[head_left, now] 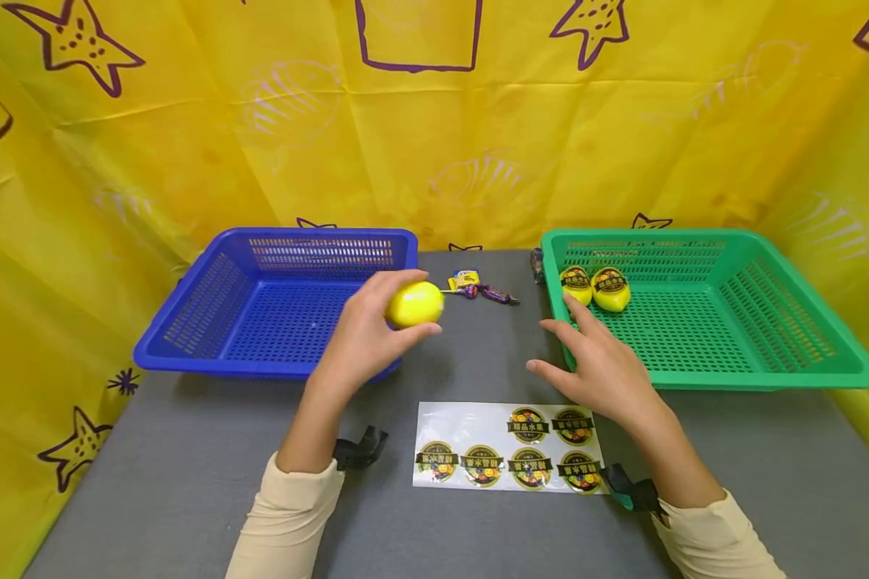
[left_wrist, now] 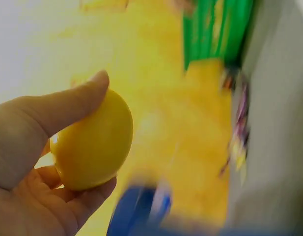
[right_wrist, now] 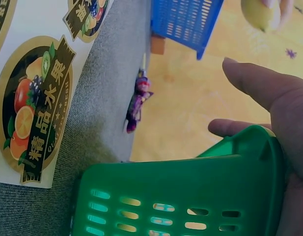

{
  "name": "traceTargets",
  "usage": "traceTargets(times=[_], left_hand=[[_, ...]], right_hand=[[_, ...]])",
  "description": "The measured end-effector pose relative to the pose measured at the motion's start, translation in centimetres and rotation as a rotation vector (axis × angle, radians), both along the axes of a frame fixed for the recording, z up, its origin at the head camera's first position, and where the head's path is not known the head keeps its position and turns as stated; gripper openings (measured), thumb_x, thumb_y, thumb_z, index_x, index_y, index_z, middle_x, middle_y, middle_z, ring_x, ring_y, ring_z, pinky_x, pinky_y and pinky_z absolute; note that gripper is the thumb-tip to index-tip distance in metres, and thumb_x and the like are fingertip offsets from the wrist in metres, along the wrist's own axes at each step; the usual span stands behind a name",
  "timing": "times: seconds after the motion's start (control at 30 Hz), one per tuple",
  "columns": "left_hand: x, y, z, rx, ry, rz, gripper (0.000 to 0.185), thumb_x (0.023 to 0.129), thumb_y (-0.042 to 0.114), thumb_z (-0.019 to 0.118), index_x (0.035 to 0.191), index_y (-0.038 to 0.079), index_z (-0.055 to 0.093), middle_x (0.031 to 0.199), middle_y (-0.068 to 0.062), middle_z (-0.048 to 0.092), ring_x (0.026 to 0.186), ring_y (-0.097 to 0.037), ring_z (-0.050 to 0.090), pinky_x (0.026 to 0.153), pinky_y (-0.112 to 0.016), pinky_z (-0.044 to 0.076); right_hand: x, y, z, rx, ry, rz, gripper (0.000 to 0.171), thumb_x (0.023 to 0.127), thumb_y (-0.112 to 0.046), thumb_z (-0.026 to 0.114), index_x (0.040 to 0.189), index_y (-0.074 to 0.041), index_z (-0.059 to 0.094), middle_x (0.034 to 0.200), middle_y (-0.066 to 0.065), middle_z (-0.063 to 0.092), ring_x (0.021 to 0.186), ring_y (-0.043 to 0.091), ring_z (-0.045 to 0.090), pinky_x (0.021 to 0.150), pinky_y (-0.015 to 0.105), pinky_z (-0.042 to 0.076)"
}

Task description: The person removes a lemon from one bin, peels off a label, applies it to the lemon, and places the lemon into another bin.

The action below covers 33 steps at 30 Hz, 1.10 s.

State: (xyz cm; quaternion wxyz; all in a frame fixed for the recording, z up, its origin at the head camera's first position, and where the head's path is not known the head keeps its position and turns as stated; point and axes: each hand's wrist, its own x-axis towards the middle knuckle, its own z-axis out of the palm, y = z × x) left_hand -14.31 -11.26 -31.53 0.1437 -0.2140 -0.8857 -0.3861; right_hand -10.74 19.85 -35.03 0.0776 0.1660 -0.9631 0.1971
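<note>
My left hand [head_left: 365,330] holds a yellow lemon [head_left: 416,304] between thumb and fingers, above the table by the right end of the blue basket [head_left: 275,370]. In the left wrist view the lemon [left_wrist: 95,142] shows a plain side with no sticker. Over the near left corner of the green basket [head_left: 768,378], my right hand [head_left: 601,366] spreads its fingers and holds nothing. Inside that basket two lemons [head_left: 611,291] bearing round black-and-gold stickers lie at the left end. A white sticker sheet [head_left: 471,418] with several round fruit stickers lies on the table between my forearms.
Wrapped candies [head_left: 496,294] and a lollipop [head_left: 471,291] lie between the baskets. A dark wrapped item [head_left: 537,265] sits against the green basket's left side. Behind everything hangs a yellow patterned cloth [head_left: 405,145]. The table [head_left: 152,482] is covered in grey.
</note>
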Motion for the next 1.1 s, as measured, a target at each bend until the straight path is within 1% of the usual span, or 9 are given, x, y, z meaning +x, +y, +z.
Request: traceTargets(times=[0.1, 0.2, 0.33, 0.43, 0.5, 0.63, 0.77, 0.97, 1.1], left_hand=[[0.6, 2.9, -1.1, -0.069, 0.015, -0.124, 0.063, 0.076, 0.022, 0.091, 0.132, 0.012, 0.063, 0.127, -0.007, 0.06, 0.114, -0.024, 0.057, 0.092, -0.043, 0.048], [0.5, 5.2, -2.9, -0.126, -0.021, -0.17, 0.062, 0.078, 0.022, 0.089, 0.133, 0.011, 0.061, 0.128, -0.007, 0.059, 0.114, -0.024, 0.057, 0.093, -0.041, 0.049], [-0.3, 7.0, -6.1, -0.154, -0.073, -0.151, 0.058, 0.082, 0.022, 0.086, 0.133, 0.009, 0.061, 0.127, -0.009, 0.059, 0.112, -0.027, 0.058, 0.091, -0.043, 0.049], [-0.8, 7.3, -7.4, -0.204, -0.106, -0.103, 0.053, 0.086, 0.022, 0.083, 0.132, 0.007, 0.061, 0.127, -0.012, 0.06, 0.11, -0.03, 0.059, 0.09, -0.046, 0.05], [-0.8, 7.2, -7.5, -0.261, -0.119, -0.069, 0.049, 0.088, 0.023, 0.08, 0.131, 0.007, 0.062, 0.125, -0.014, 0.061, 0.108, -0.031, 0.061, 0.09, -0.046, 0.05], [-0.6, 6.8, -6.6, -0.34, -0.144, -0.018, 0.048, 0.088, 0.028, 0.078, 0.129, 0.009, 0.063, 0.12, -0.014, 0.063, 0.101, -0.03, 0.063, 0.085, -0.046, 0.052], [-0.3, 6.7, -6.1, -0.347, -0.196, -0.005, 0.05, 0.09, 0.033, 0.076, 0.132, 0.01, 0.062, 0.119, -0.014, 0.063, 0.096, -0.03, 0.064, 0.08, -0.045, 0.053], [-0.2, 6.9, -6.4, -0.324, -0.243, -0.012, 0.052, 0.091, 0.035, 0.074, 0.135, 0.011, 0.059, 0.121, -0.015, 0.06, 0.093, -0.032, 0.063, 0.08, -0.044, 0.052], [-0.1, 6.8, -6.4, -0.307, -0.238, -0.012, 0.053, 0.091, 0.035, 0.075, 0.135, 0.011, 0.058, 0.122, -0.015, 0.059, 0.094, -0.032, 0.063, 0.081, -0.045, 0.053]], right_hand=[[0.0, 0.0, 0.0, -0.001, 0.006, 0.001, 0.062, 0.09, -0.049, 0.072, 0.137, -0.01, 0.061, 0.16, 0.021, 0.026, 0.132, 0.047, 0.044, 0.065, 0.056, 0.053], [0.0, 0.0, -0.1, 0.002, 0.013, 0.002, 0.062, 0.09, -0.048, 0.073, 0.137, -0.01, 0.061, 0.16, 0.021, 0.027, 0.13, 0.048, 0.046, 0.062, 0.054, 0.053], [0.0, 0.0, -0.2, 0.006, 0.027, 0.009, 0.061, 0.089, -0.047, 0.074, 0.136, -0.009, 0.062, 0.159, 0.022, 0.028, 0.127, 0.048, 0.049, 0.059, 0.051, 0.053], [-0.1, -0.1, -0.3, 0.006, 0.035, 0.016, 0.061, 0.089, -0.048, 0.073, 0.136, -0.009, 0.062, 0.159, 0.021, 0.028, 0.129, 0.048, 0.047, 0.061, 0.054, 0.053], [-0.1, 0.0, -0.3, 0.005, 0.035, 0.015, 0.061, 0.089, -0.049, 0.073, 0.136, -0.01, 0.062, 0.16, 0.021, 0.027, 0.13, 0.048, 0.046, 0.064, 0.057, 0.053], [-0.2, 0.1, -0.1, 0.007, 0.03, 0.005, 0.062, 0.089, -0.049, 0.073, 0.136, -0.011, 0.062, 0.16, 0.02, 0.026, 0.13, 0.048, 0.046, 0.066, 0.06, 0.053], [-0.1, 0.2, 0.0, 0.009, 0.024, 0.0, 0.062, 0.089, -0.048, 0.073, 0.136, -0.01, 0.062, 0.16, 0.021, 0.027, 0.129, 0.048, 0.047, 0.066, 0.059, 0.053], [-0.1, 0.2, -0.1, -0.001, 0.004, 0.007, 0.062, 0.09, -0.049, 0.072, 0.137, -0.01, 0.062, 0.159, 0.022, 0.027, 0.129, 0.049, 0.047, 0.065, 0.057, 0.053], [0.0, 0.1, 0.0, -0.018, 0.062, 0.027, 0.057, 0.09, -0.043, 0.074, 0.134, -0.008, 0.063, 0.158, 0.021, 0.03, 0.134, 0.048, 0.041, 0.078, 0.063, 0.051]])
